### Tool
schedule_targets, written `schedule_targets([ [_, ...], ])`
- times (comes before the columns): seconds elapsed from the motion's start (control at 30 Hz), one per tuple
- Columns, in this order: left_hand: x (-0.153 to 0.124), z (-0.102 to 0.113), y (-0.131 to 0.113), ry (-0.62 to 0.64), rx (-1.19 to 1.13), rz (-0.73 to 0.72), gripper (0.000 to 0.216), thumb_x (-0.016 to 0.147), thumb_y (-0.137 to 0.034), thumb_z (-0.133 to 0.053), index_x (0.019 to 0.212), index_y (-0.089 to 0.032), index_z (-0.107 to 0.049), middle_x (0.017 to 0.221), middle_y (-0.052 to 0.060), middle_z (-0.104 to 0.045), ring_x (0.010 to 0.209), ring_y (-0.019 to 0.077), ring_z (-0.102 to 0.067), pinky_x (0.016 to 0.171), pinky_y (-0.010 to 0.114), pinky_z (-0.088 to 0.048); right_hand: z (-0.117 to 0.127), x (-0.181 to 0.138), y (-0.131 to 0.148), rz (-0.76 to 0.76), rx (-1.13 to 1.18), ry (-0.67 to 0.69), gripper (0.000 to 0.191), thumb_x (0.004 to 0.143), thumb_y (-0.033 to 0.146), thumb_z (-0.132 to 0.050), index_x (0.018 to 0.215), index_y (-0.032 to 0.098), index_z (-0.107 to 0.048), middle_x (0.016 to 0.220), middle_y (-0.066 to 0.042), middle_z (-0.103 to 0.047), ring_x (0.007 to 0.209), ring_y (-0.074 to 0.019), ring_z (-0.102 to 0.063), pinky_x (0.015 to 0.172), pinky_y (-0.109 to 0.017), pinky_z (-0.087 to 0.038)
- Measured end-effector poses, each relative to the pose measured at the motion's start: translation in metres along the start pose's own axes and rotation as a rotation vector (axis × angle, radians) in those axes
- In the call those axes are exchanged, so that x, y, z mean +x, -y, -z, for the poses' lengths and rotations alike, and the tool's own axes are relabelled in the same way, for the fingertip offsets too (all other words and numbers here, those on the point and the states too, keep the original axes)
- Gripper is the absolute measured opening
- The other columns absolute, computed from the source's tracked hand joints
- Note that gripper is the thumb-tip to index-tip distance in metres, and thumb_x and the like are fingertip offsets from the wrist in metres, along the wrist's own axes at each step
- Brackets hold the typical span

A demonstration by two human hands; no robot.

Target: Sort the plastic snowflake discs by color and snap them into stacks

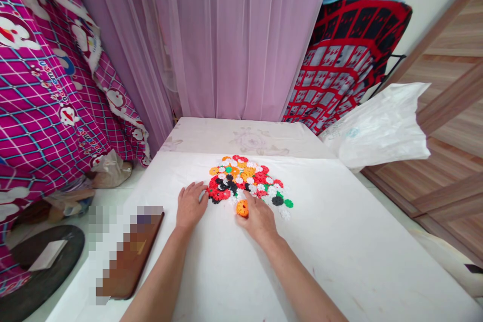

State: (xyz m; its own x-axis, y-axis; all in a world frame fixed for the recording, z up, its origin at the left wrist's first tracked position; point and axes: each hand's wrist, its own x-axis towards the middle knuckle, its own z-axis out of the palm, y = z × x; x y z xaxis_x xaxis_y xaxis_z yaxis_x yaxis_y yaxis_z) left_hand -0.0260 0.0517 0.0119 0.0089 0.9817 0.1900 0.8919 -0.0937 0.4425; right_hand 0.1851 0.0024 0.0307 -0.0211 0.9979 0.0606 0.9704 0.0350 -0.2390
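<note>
A heap of small flat plastic discs [247, 178] in orange, red, white, black and green lies on the white table [339, 241]. My left hand [190, 205] rests palm down on the table at the heap's near-left edge, fingers spread, touching the red pieces. My right hand [257, 217] sits at the heap's near edge, its fingers curled around an orange disc [242, 208].
A brown flat case [130, 256] lies near the table's left edge. A white plastic bag [377, 128] sits at the far right corner. Pink curtain [226, 35] hangs behind; patterned bedding [45, 85] is at left, a red-black blanket [343, 65] at right.
</note>
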Motion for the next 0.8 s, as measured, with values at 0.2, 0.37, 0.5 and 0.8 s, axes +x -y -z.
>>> schedule_targets([
  [0.2, -0.001, 0.001, 0.0, 0.014, 0.0, 0.009, 0.033, 0.092, -0.034, -0.042, 0.114, -0.028, -0.066, 0.136, 0.003, -0.06, 0.135, 0.0262, -0.045, 0.115, 0.052, -0.025, 0.006, 0.0, -0.01, -0.037, 0.065, -0.052, 0.064, 0.075, 0.034, -0.062, 0.136, 0.017, -0.052, 0.109, -0.011, -0.069, 0.097, -0.0249, -0.064, 0.083, -0.032, -0.046],
  [0.37, 0.0, 0.002, 0.001, 0.008, 0.0, 0.003, 0.034, 0.091, -0.034, -0.043, 0.114, -0.027, -0.067, 0.135, 0.004, -0.061, 0.134, 0.0273, -0.046, 0.114, 0.053, -0.027, 0.025, 0.012, -0.046, -0.123, 0.05, -0.123, 0.065, 0.077, 0.036, -0.064, 0.137, 0.017, -0.048, 0.106, -0.01, -0.07, 0.096, -0.025, -0.064, 0.08, -0.031, -0.046],
  [0.5, 0.001, 0.0, 0.004, -0.01, -0.002, -0.012, 0.034, 0.091, -0.034, -0.044, 0.113, -0.027, -0.067, 0.134, 0.004, -0.062, 0.133, 0.0277, -0.047, 0.113, 0.054, -0.029, 0.039, 0.03, -0.09, -0.215, -0.012, -0.136, 0.066, 0.08, 0.04, -0.063, 0.139, 0.017, -0.045, 0.107, -0.011, -0.069, 0.097, -0.0255, -0.064, 0.078, -0.031, -0.045],
  [0.8, 0.002, -0.003, 0.009, -0.022, 0.006, -0.028, 0.035, 0.089, -0.034, -0.043, 0.112, -0.026, -0.069, 0.133, 0.005, -0.063, 0.132, 0.0289, -0.049, 0.112, 0.056, -0.031, 0.036, 0.08, -0.169, -0.326, -0.088, -0.127, 0.066, 0.085, 0.044, -0.058, 0.14, 0.012, -0.042, 0.108, -0.014, -0.069, 0.098, -0.0259, -0.064, 0.08, -0.032, -0.045],
])
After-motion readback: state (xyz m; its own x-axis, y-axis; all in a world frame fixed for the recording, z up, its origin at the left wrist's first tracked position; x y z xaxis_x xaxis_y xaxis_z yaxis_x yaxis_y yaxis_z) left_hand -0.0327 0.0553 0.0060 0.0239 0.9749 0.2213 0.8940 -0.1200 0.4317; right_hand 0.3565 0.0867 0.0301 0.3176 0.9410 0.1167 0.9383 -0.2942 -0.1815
